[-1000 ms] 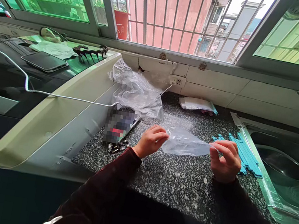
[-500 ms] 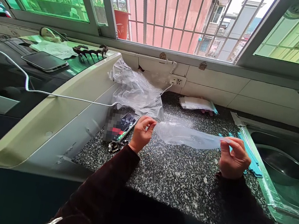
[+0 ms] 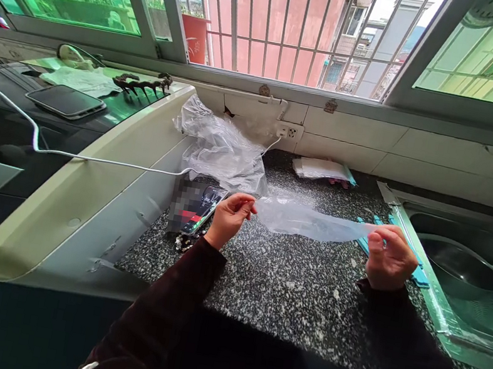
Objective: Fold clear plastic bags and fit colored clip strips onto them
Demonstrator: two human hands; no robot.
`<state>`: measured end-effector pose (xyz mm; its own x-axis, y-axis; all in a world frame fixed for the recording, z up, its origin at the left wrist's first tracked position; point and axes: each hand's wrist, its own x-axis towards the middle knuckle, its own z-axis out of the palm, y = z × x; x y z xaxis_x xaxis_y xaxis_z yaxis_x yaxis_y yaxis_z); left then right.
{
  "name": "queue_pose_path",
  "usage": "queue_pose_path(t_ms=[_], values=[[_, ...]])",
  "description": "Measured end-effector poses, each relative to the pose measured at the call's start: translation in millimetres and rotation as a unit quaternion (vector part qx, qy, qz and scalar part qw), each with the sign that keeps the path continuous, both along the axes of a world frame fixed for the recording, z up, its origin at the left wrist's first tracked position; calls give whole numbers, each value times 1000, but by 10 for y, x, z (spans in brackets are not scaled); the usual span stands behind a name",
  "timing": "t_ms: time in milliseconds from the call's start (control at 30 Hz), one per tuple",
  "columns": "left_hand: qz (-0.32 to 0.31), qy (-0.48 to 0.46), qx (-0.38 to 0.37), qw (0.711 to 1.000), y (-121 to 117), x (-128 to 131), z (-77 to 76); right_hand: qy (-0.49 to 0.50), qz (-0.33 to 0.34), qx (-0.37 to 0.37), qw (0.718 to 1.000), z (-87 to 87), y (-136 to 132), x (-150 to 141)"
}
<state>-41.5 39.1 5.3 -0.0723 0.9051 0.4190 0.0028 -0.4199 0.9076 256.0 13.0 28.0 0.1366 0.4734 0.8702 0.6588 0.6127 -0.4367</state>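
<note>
A clear, thin plastic bag [image 3: 306, 222] is stretched sideways above the speckled dark countertop [image 3: 276, 285]. Its left end is pinched between the thumb and fingers of my left hand [image 3: 229, 220]. At the other end, my right hand [image 3: 389, 257] grips it in closed fingers. Close to my left hand lies a phone [image 3: 204, 212] with a lit screen, a small beaded item [image 3: 183, 242] beside it. Light-blue strips [image 3: 421, 276] lie partly behind my right hand, along the sink's edge. Farther back is a crumpled heap of clear plastic [image 3: 229, 146].
On the right is a sink [image 3: 437, 320] with a dark pan [image 3: 461, 264] in it. A washing machine [image 3: 134, 145] stands left, a white cable [image 3: 112, 162] crossing it. Near the wall lies a flat white packet [image 3: 320, 170], below and right of a socket [image 3: 290, 132].
My right hand has shifted slightly right, and the plastic bag looks a little more drawn out. The whole view has moved slightly; both hands keep their hold.
</note>
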Motion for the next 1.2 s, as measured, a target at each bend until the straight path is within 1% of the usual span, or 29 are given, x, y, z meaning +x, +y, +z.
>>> queue_pose_path(t_ms=[67,133,167,233,300,333,367,400,467,533,600,667,733,833,900,967,1033,1133,1200], values=[[-39,16,-13,999,-27,-44,40,63,-1,-43,997,-12,36,48],[-86,61,-25,994,-69,-104,85,91,-26,-123,988,-25,99,127],[-116,97,-33,988,-94,-137,108,82,-36,-176,980,-32,136,174],[-190,179,-50,964,-138,-196,149,27,-38,-291,955,-51,210,267],[-263,234,-63,934,-162,-236,173,-44,-52,-389,919,-78,271,338],[-285,245,-72,924,-162,-246,174,-75,-67,-427,899,-92,293,361],[-292,246,-83,921,-152,-249,166,-99,-81,-456,881,-105,309,375],[-282,239,-96,924,-133,-244,147,-115,-92,-477,867,-114,319,382],[-223,212,-120,944,-70,-214,80,-125,-100,-500,851,-121,327,383],[-155,189,-131,961,13,-155,-12,-119,-96,-509,847,-116,326,376],[-122,194,-123,966,90,-72,-101,-109,-96,-516,844,-109,326,370],[-132,234,-101,958,142,24,-160,-104,-98,-527,838,-110,332,365],[-159,284,-57,944,163,119,-174,-97,-100,-542,829,-125,345,362],[-189,336,4,923,167,237,-132,-71,-76,-564,820,-171,377,359],[-190,354,18,915,181,305,-95,-44,-48,-569,820,-208,402,358],[-187,365,19,912,214,374,-72,-15,-23,-568,822,-243,426,354],[-199,365,16,909,261,447,-71,5,-6,-570,821,-269,446,345],[-233,344,24,909,325,556,-105,21,9,-570,821,-293,468,320],[-240,322,41,915,352,610,-147,34,14,-566,824,-306,478,302]])
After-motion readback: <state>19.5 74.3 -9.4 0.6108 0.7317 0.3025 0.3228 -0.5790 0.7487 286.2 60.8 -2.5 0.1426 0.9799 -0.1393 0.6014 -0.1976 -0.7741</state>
